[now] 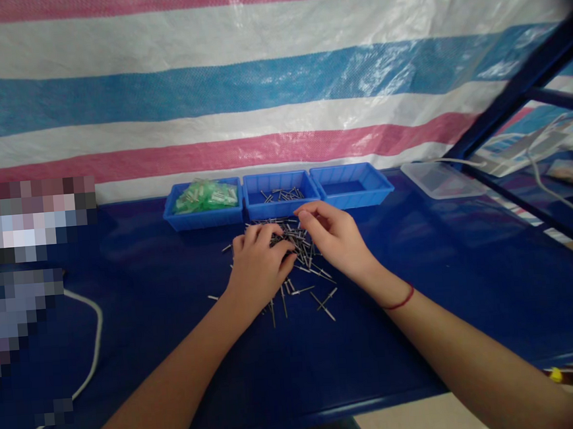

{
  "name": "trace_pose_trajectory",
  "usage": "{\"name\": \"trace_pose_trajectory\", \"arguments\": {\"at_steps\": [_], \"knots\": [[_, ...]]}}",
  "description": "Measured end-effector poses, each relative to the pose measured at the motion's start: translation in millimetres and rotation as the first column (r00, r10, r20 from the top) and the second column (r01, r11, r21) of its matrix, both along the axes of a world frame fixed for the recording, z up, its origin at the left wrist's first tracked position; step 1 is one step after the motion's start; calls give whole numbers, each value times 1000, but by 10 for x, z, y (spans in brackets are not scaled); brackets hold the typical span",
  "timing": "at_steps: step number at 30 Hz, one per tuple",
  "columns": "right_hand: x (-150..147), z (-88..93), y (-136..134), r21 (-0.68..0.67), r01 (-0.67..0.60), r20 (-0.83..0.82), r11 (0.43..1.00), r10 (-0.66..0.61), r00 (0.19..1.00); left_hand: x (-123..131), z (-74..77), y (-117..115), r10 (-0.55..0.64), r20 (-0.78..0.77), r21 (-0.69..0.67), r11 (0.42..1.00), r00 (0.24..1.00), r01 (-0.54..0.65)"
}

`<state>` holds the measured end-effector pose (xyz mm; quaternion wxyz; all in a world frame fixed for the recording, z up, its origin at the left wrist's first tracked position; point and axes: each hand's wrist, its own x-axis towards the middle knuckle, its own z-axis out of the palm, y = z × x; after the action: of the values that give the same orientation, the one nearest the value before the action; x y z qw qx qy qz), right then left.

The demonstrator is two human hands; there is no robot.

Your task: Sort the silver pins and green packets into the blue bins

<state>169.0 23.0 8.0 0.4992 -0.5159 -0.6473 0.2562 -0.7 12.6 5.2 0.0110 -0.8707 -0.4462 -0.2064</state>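
Observation:
A loose heap of blind rivets [300,250], silver with thin dark stems, lies on the blue table. My left hand [259,259] rests over the heap's left side, fingers curved and apart, thumb away from the index finger. It touches some rivets and hides others. At the heap's upper right, my right hand [335,236] pinches thumb and index finger together. A small silvery bit, apparently a rivet, shows at those fingertips. Behind the heap, the middle blue bin [279,208] holds several rivets.
The left blue bin [205,221] contains green-tinted plastic packets [205,194]. A third blue bin [357,199] stands to the right, beside a clear plastic lid [440,181]. A white cable [99,322] runs along the left. Striped sheeting [256,84] hangs behind; a blue metal frame [511,107] rises at right.

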Motion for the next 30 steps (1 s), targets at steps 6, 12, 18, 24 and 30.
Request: {"name": "trace_pose_trajectory", "arguments": {"at_steps": [6,12,18,24,30], "knots": [[-3,-22,0,-2,-10,22,1000,10,1000,0,-13,0,-13,-18,-21,1000,1000,12],[13,34,-33,-19,-125,132,992,127,983,-64,50,34,28,22,27,999,999,-28],[-9,77,-76,-14,-252,194,968,250,949,-155,134,43,15,159,-47,999,987,-8],[-33,15,-65,-125,-349,-89,929,340,936,-184,121,25,33,397,-110,994,917,12],[-66,56,-82,-203,-366,-223,908,321,921,-174,146,6,12,454,-112,993,891,44]]}}
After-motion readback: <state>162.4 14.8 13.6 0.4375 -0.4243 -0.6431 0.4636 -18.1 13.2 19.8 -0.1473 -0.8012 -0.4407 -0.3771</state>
